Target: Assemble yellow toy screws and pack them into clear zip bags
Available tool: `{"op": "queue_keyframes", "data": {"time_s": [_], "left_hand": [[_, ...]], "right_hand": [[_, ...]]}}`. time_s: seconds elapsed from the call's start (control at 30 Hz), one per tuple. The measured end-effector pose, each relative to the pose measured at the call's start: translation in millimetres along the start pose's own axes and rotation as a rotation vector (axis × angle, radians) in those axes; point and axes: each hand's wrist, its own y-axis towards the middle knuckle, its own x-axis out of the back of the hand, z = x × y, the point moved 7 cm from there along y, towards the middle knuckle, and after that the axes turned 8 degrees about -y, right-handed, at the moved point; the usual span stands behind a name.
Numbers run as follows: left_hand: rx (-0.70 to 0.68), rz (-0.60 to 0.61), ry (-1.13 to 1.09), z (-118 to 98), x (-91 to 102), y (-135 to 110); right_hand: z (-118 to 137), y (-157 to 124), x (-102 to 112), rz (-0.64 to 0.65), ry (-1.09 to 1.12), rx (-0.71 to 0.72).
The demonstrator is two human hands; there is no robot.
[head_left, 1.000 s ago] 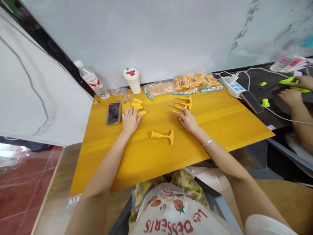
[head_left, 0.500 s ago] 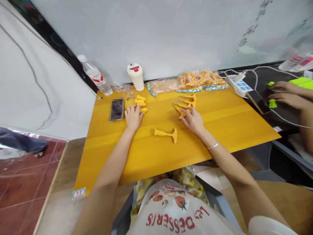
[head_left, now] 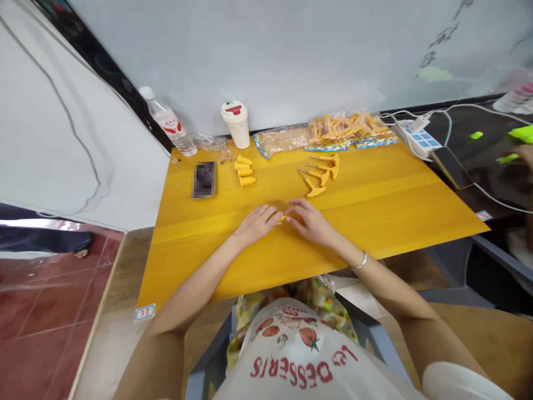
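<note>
Grip narrow on both sides: we see the left hand (head_left: 257,224) and the right hand (head_left: 310,223) meeting mid-tabletop, fingers curled down, tips nearly touching around a small yellow plastic piece (head_left: 283,218). Only a sliver of the piece shows between the fingers, so we cannot tell if it is firmly pinched or only touched, or if it is lifted or resting on the yellow wooden tabletop (head_left: 187,266).

Toward the back of the tabletop, three short yellow plastic pieces (head_left: 245,171) sit close together, with a pixelated phone (head_left: 204,180) to their left. To the right, yellow T-shaped plastic parts with ridged stems (head_left: 320,175) lie fanned out, well apart from the hands. Behind them are clear bags of yellow parts (head_left: 350,132), plus a white-lidded cup (head_left: 236,124) and a water bottle (head_left: 169,121) further left. A bracelet (head_left: 363,260) sits on the right wrist.

Off to the right, on a separate dark surface, a co-worker's hand (head_left: 525,155) is at the frame edge near neon-green pieces (head_left: 523,133).

Our judgement: with a piece this small, fingertips on both sides and wrists low look like the safest hold, since a rounded part could roll away. The open patch of tabletop between the groups seems a good spot, as it keeps this piece from mixing with the others.
</note>
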Motion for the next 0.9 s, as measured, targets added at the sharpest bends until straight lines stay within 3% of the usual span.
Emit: {"op": "queue_keyframes", "data": {"time_s": [0.07, 0.13, 0.2, 0.27, 0.33, 0.43, 0.5, 0.6, 0.73, 0.9], "left_hand": [[0.027, -0.042, -0.023, 3.5, 4.7, 0.1], [0.075, -0.056, -0.131, 7.9, 6.9, 2.0], [0.193, -0.064, -0.343, 14.8, 6.7, 5.0], [0.395, -0.054, -0.613, 27.1, 1.7, 5.9], [0.648, 0.002, -0.856, 43.9, -8.0, 1.5], [0.951, 0.051, -0.933, 76.5, -12.1, -12.4], [0.920, -0.018, -0.749, 98.1, 0.4, -14.3], [0.640, -0.028, -0.352, 107.7, 13.3, -5.6], [0.476, 0.128, -0.009, 107.1, -0.1, -0.9], [0.420, 0.065, 0.081, 107.3, -0.7, -3.8]], "right_hand": [[-11.6, -1.1, -7.1, 0.049, 0.275, -0.185], [-18.1, -6.1, -23.4, 0.188, 0.523, -0.346], [-17.6, -9.0, -28.4, 0.237, 0.605, -0.363], [-10.6, -6.8, -15.6, 0.155, 0.452, -0.178], [3.8, -8.2, -0.1, 0.087, 0.132, 0.131], [12.1, -17.3, 9.7, 0.036, -0.366, 0.481], [2.8, -16.9, 11.2, -0.011, -0.585, 0.524], [-15.5, -6.9, 2.5, -0.005, -0.696, 0.469], [-29.3, 8.9, -13.1, 0.077, -0.620, 0.343], [-27.5, 8.9, -11.9, 0.123, -0.465, 0.293]]}}
